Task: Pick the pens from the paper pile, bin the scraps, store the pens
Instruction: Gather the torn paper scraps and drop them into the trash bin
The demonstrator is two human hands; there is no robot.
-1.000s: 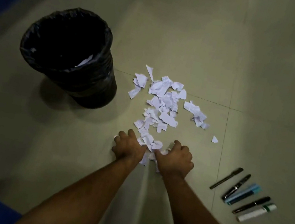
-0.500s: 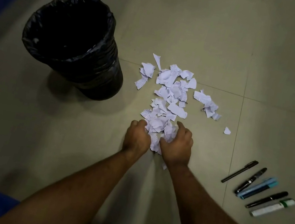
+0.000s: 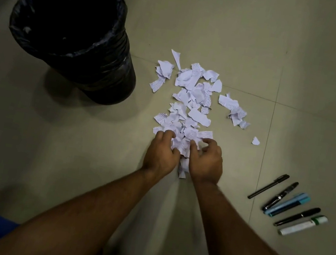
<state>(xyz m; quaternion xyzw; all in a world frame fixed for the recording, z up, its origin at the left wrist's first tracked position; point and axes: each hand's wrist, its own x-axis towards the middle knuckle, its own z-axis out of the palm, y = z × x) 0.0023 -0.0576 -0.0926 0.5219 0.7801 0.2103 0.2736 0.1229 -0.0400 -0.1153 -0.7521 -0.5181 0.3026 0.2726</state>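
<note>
Head view: both hands have crept up the pile from its six o'clock fringe, bunching paper between them. The left hand [image 3: 161, 152] and right hand [image 3: 206, 160] curl around a wad of scraps [image 3: 190, 108] at the near end; most pieces lie loose on the floor [image 3: 287, 47] toward twelve. The bin [image 3: 76, 34] stands at ten o'clock, near the pile. Five pens [image 3: 287, 205] lie together at four o'clock, well apart from the paper. Judgement: picking done, binning underway, storing outstanding.

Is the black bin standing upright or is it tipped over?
Upright: the round black bag-lined bin stands on its base on the floor, open mouth facing up.
</note>
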